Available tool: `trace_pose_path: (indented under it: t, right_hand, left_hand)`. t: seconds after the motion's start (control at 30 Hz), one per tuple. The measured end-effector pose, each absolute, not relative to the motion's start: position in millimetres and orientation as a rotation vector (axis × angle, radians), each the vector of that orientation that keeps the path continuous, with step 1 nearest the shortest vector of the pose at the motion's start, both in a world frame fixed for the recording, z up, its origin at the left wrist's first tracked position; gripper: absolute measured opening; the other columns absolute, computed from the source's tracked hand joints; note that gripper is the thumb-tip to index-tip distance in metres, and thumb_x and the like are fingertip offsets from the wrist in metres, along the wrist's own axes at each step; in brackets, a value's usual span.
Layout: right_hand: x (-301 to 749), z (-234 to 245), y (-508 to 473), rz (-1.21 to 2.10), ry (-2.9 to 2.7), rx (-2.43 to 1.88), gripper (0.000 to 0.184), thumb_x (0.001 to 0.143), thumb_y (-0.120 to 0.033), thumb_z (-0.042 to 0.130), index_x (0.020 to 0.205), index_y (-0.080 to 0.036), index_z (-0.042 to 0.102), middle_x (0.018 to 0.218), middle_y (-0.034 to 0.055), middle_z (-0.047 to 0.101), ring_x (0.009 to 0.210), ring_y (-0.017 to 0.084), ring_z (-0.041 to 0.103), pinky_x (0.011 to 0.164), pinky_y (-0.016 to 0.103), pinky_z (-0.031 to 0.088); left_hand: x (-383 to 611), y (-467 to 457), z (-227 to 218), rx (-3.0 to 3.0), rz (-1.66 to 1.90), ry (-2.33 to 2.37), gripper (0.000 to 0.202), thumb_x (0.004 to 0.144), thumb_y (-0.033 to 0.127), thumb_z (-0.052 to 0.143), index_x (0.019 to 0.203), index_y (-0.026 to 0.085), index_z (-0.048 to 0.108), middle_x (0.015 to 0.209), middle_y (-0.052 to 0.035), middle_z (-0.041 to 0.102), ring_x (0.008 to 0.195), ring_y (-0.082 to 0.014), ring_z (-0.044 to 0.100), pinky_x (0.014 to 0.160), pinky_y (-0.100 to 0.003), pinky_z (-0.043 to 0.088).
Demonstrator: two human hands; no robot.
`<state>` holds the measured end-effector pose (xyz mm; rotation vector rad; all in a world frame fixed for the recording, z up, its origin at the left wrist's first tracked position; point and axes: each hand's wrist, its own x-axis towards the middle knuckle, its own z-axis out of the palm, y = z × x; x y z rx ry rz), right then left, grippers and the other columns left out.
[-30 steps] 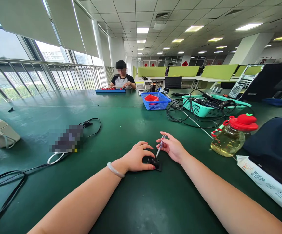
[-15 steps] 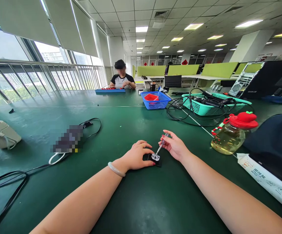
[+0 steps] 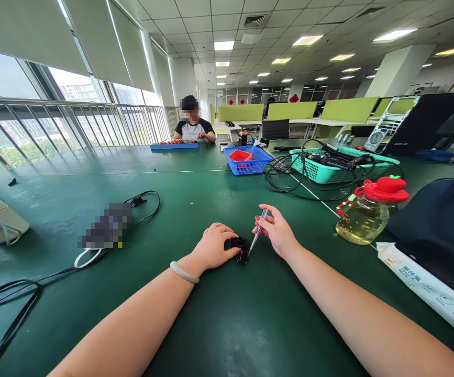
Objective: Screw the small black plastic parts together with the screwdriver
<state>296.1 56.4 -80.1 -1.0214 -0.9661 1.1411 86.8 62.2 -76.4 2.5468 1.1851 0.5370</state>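
My left hand [image 3: 216, 246] is closed on a small black device [image 3: 242, 250] on the green table, its thumb along the near side and its fingers over the far edge. The device's exact kind is too small to make out. In my right hand [image 3: 276, 230] is a slim screwdriver [image 3: 261, 226] with a clear handle, pinched between thumb and fingers. It slants down to the left, and its tip lies at the right edge of the device; whether they touch I cannot tell.
A bottle with a red lid [image 3: 372, 214], a dark cap [image 3: 434, 214] and a white packet [image 3: 423, 283] lie right. Farther back stand a blue basket [image 3: 246, 167] and a teal basket [image 3: 321, 174] of cables. A blurred dark device [image 3: 107, 225] lies left. Across sits a person [image 3: 193, 128].
The black device now shows a dark face where a silvery, clear-looking part showed before. My left fingers have drawn in closer, and the screwdriver tip has moved to the device's right edge.
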Motion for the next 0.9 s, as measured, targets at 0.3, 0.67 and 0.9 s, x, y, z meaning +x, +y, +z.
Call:
trace_pose_path:
  t: [0.3, 0.67, 0.9]
  right_hand:
    - [290.6, -70.5, 47.0, 0.747, -1.009, -0.976, 0.051, 0.074, -0.041, 0.074, 0.117, -0.027, 0.049, 0.081, -0.0043, 0.062, 0.064, 0.014, 0.065, 0.072, 0.035, 0.057]
    - [271.6, -64.0, 20.9, 0.272, -1.88, -0.857, 0.028, 0.088, -0.025, 0.054, 0.114, -0.032, 0.061, 0.094, 0.0022, 0.071, 0.087, 0.021, 0.065, 0.099, 0.048, 0.043]
    - [274.8, -67.5, 23.4, 0.222, -1.744, -1.004, 0.035, 0.088, -0.026, 0.053, 0.123, -0.031, 0.055, 0.093, 0.0042, 0.071, 0.091, 0.023, 0.064, 0.1, 0.048, 0.043]
  left_hand:
    - [86.9, 60.5, -75.1, 2.533, 0.536, 1.16, 0.058, 0.079, 0.024, 0.061, 0.136, 0.025, 0.051, 0.127, -0.0074, 0.064, 0.127, -0.029, 0.047, 0.109, -0.048, 0.039]
    - [87.3, 64.6, -81.2, 2.585, 0.599, 1.071, 0.04, 0.08, 0.022, 0.064, 0.12, 0.023, 0.062, 0.114, -0.0061, 0.069, 0.111, -0.0268, 0.058, 0.102, -0.044, 0.044]
    - [87.5, 60.9, -74.2, 2.57, 0.566, 1.119, 0.044, 0.08, 0.021, 0.065, 0.124, 0.024, 0.061, 0.116, -0.0052, 0.07, 0.111, -0.0267, 0.058, 0.102, -0.043, 0.044]
